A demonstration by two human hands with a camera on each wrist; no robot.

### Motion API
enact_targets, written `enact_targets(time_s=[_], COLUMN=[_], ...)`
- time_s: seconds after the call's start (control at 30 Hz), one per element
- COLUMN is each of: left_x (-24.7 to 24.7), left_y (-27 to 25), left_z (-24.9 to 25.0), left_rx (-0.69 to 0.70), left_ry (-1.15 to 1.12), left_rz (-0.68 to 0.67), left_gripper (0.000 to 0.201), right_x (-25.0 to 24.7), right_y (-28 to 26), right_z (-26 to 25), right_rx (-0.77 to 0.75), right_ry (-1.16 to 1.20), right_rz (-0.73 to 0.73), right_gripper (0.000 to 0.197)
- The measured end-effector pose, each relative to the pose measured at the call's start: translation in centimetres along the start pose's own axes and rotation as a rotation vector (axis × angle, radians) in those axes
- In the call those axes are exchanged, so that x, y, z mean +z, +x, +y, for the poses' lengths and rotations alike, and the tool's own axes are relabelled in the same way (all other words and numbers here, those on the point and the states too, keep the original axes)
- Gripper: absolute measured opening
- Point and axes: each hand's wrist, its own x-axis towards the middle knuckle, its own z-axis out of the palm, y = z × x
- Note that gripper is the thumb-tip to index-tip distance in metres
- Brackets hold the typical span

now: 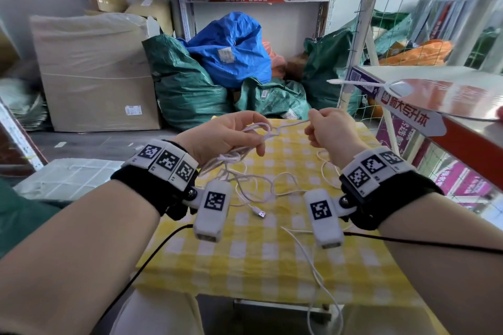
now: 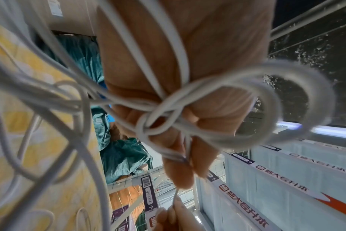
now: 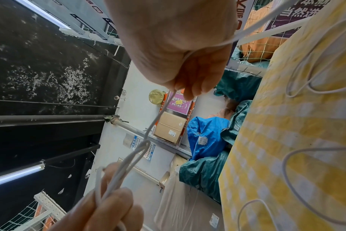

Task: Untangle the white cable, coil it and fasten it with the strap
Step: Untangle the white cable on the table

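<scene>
On the table (image 1: 272, 275), under a yellow checked cloth, loose loops of the white cable (image 1: 253, 185) and its USB plug (image 1: 261, 214) lie between the wrists. Above them the left hand (image 1: 217, 136) grips a knotted bundle of cable; the right hand (image 1: 329, 128) pinches one strand, taut between the two hands. Beyond stand green sacks (image 1: 185, 84), a blue sack (image 1: 234, 49) and a wrapped carton (image 1: 92, 71).

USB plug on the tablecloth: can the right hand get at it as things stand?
Probably yes, once freed. The USB plug lies uncovered on the tablecloth, but the right hand is pinching the white cable and must let go first.
</scene>
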Motion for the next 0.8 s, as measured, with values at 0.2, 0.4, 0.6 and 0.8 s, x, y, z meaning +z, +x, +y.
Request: enact_targets(time_s=[0.2,0.4,0.6,0.8], left_x=[-0.7,-1.5,-0.8,-0.6], left_y=[0.2,1.3,2.0,2.6], left_z=[-0.4,-1.6,-1.6,-1.4], left_rx=[0.031,0.009,-0.047,-0.045], left_ry=[0.141,0.301,0.271,0.195], left_rz=[0.155,0.431,0.378,0.389], left_gripper=[0.029,0.032,0.017,0.015], right_x=[-0.7,-0.6,0.3,1.3], right_y=[0.7,0.7,-0.9,-2.1], right_z=[0.7,1.2,0.0,-0.9], right_rx=[0.026,0.055,-0.221,-0.453], right_ry=[-0.063,-0.186,-0.54,-0.421], right_rz=[0.033,-0.14,-0.232,-0.257], right_gripper=[0.04,0.034,0.028,0.018])
